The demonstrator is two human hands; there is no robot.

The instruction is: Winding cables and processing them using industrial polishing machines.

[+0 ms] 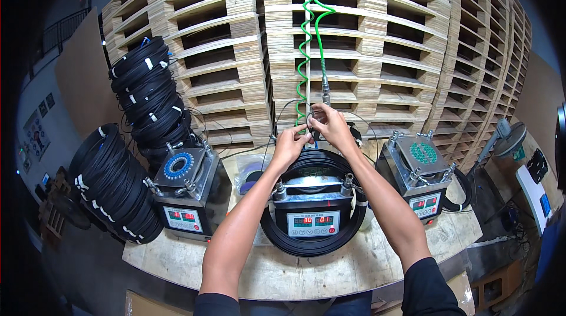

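Note:
Both my hands meet above the far side of the middle machine (321,205), a metal-topped box with a lit red display. My left hand (289,148) is closed in a pinch on a thin black cable (282,116), which loops up and to the left. Just to its right and slightly higher, my right hand (333,127) also pinches the cable, thumb against fingers. The exact spot between my fingertips is partly hidden. Below them, a large coil of black cable (312,247) lies around the middle machine.
Similar machines stand left (186,198) and right (415,177) on the wooden table (354,274). Stacked black cable coils (115,183) rise at the left. A green spiral air hose (321,27) hangs before tall wooden pallets (215,38).

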